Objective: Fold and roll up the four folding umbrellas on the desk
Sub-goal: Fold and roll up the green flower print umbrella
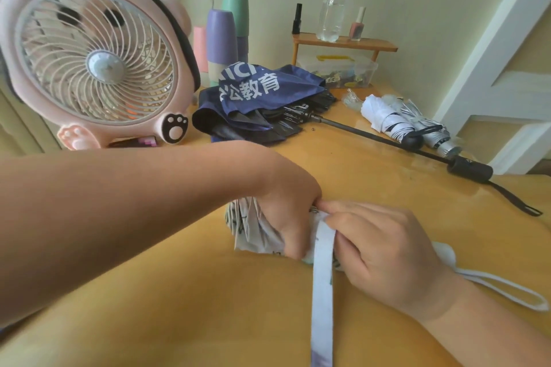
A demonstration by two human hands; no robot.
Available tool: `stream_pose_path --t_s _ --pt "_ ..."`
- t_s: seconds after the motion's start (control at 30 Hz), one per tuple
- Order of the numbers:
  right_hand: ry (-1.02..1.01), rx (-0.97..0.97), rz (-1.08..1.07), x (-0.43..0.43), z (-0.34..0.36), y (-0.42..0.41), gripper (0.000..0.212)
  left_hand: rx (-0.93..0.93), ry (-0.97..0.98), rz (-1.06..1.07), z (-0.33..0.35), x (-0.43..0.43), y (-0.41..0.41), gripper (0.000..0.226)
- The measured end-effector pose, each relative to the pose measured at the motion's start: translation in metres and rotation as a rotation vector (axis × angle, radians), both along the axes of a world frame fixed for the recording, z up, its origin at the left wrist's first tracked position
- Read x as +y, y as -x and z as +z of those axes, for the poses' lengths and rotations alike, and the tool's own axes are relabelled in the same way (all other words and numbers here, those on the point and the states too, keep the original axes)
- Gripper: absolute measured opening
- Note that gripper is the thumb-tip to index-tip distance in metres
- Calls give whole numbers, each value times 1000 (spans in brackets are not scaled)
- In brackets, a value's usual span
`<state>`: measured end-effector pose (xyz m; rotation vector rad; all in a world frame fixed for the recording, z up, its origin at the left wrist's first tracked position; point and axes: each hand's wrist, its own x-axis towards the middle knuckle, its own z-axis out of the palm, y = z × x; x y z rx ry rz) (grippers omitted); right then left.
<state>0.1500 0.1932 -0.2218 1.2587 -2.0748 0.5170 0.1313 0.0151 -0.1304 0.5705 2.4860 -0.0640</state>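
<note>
Gripping the white umbrella (256, 232) with both: left hand (286, 211) clamped round the bunched canopy, right hand (384, 256) curled round it right alongside, strap (323, 292) dangling from between them toward the near worktop (208, 307) edge. Beyond the hands lies the loose navy umbrella (268, 98), its shaft running out past the right hand toward two rolled umbrellas (384, 116) near the far right edge, open worktop between.

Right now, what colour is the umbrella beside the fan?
The umbrella is navy, white lettering; head view.
</note>
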Motion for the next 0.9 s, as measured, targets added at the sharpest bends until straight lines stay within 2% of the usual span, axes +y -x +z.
stream_pose_path --t_s 0.1,0.17,0.23,0.3,0.37,0.5,0.57,0.63,0.7,0.83,0.9 --pt "8 -98 -5 0 4 8 14 262 35 40 -20 0 -24 56" --pt "28 -190 12 0 4 11 14 472 25 -8 -30 0 -36 51" --pt "127 -263 44 1 2 13 13 552 10 -3 -38 -1 -37 43" --pt "261 -336 70 3 1 14 12 474 59 41 -35 1 -35 29" --pt "339 -361 87 2 0 13 12 304 63 89 -30 7 -26 16" --pt "362 -395 108 2 -3 14 13 -86 -114 304 -16 7 3 17" --pt "355 -386 89 4 -3 18 14 -211 -146 341 -10 5 13 21" --pt "322 -371 73 5 -4 23 16 -250 -134 331 -10 5 19 32" --pt "297 -368 53 5 -5 27 16 -116 -72 249 -9 7 16 40" --pt "274 -443 -5 1 -4 33 14 371 84 18 -13 10 -11 46" --pt "268 -562 -34 -3 1 43 12 451 81 25 -22 8 -20 53"
